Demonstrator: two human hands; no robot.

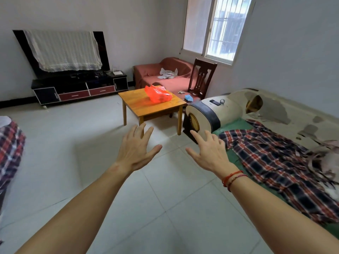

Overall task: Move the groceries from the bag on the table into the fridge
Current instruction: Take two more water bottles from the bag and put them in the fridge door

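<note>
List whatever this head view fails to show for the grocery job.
1. Groceries: head view, the crumpled red plastic bag on the wooden table veils them; kind and count unreadable.
2. Fridge: head view, outside the frame altogether.
3. Dark gadget on the sofa arm: head view, too small to tell phone from remote.
4. Plaid cloth: head view, cut by the left edge.

Tiled floor (55,153), sofa (293,110) (worn), window (220,28).
</note>
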